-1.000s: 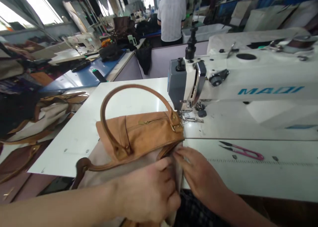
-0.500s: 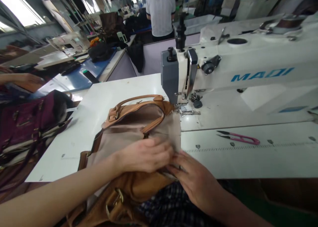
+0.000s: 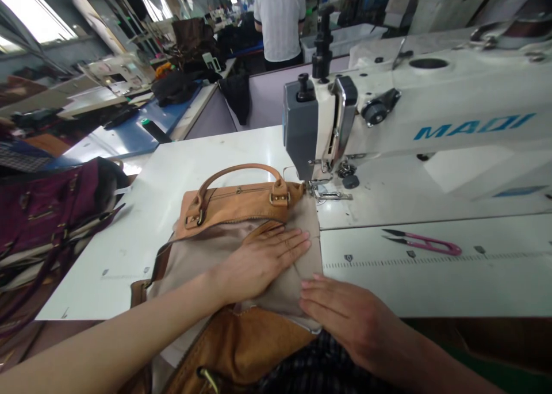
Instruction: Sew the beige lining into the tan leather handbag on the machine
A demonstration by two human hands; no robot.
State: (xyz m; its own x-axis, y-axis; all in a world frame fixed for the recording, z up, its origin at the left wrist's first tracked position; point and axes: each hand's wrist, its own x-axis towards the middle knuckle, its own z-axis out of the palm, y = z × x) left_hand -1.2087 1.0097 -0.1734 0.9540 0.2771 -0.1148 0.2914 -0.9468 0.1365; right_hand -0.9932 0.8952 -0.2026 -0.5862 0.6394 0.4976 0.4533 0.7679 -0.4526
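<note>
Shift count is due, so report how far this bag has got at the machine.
Done: the tan leather handbag has its handle and zipper on. In hand: left hand and right hand press the beige fabric lining flat on the white table. Left: no cloth lies under the white sewing machine's needle; the pink thread snips lie aside.

White table (image 3: 181, 169) bears sewing machine (image 3: 422, 123), tan bag (image 3: 241, 233), pink snips (image 3: 425, 243).

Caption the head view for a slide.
Both hands, left hand and right hand, press beige lining of tan handbag beside sewing machine.
</note>
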